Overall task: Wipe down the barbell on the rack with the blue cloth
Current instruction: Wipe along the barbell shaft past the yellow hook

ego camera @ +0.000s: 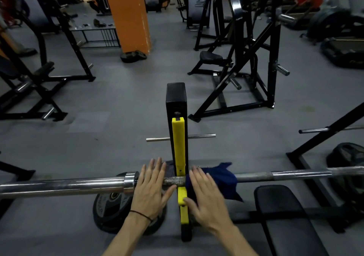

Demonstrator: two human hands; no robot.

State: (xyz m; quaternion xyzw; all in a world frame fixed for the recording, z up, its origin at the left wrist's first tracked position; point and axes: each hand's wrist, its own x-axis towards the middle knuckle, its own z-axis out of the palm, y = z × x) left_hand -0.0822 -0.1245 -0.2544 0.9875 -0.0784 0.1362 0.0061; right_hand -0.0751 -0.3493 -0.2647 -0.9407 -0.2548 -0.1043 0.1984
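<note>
While the blue cloth [216, 179] drapes the barbell [256, 177] just right of the yellow rack post [179, 147], right hand [204, 194] flat on it and left hand [153, 187] flat, seemingly empty, wrap fingers round before sliding.

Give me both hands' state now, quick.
Left hand: open, fingers straight over the barbell.
Right hand: open, flat on the blue cloth.
</note>
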